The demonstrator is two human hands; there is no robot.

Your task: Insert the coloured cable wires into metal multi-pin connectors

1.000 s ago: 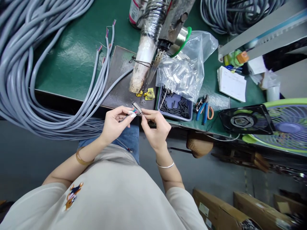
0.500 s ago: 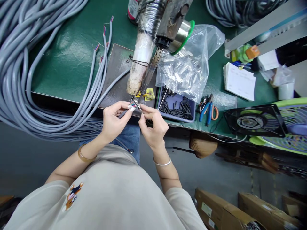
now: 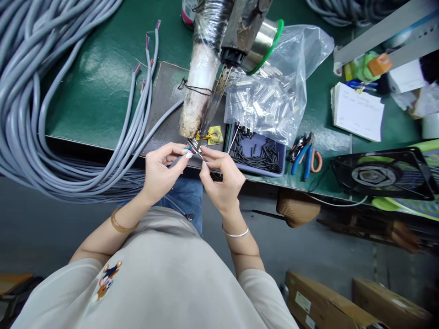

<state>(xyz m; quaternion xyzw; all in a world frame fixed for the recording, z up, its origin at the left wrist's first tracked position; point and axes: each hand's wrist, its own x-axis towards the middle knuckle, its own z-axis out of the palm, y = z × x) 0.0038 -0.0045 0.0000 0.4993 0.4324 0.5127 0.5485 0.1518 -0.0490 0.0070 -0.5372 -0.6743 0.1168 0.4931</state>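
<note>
My left hand (image 3: 164,171) is closed in a pinch on the stripped end of a grey cable (image 3: 175,161), whose coloured wires (image 3: 189,147) fan out at the fingertips. A small metal pin connector (image 3: 194,145) sits against those wires, directly below the tip of a mounted soldering iron (image 3: 214,103). My right hand (image 3: 222,178) pinches a thin strand of solder wire (image 3: 201,157) that points at the connector. The exact contact between iron, solder and pins is too small to make out.
A wrapped white tube (image 3: 199,87) hangs over the work beside a solder spool (image 3: 265,45). To the right are a purple tray (image 3: 254,170) of black sleeves, a plastic bag (image 3: 295,87) of metal parts, pliers (image 3: 308,157) and a fan (image 3: 380,176). Grey cables (image 3: 20,105) fill the left.
The camera view has shifted slightly, so the items on the right sit farther right. Both hands keep their grips, with the right fingers and solder moved very little at the connector.
</note>
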